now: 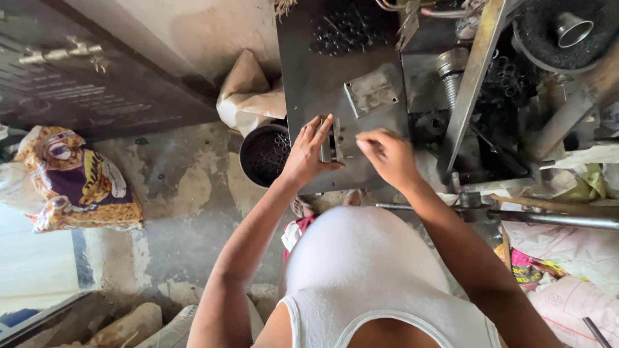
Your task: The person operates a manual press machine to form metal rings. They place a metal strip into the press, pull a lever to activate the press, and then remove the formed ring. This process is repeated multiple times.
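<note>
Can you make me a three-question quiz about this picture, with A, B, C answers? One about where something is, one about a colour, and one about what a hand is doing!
1. Where is the round black pot of small metal parts?
A. On the floor just left of the metal plate
B. On top of the plate
C. In the right hand

2. What colour is the person's vest?
A. Red
B. White
C. Green

3. What is the left hand doing?
A. Hanging free at the side
B. Lifting the printed sack
C. Resting on the small metal block on the plate

Answers:
1. A: the pot sits low beside the left edge of the metal plate.
2. B: the vest is plainly white.
3. C: the left hand lies with its fingers against the small metal block, while the right hand pinches close beside it.
</note>
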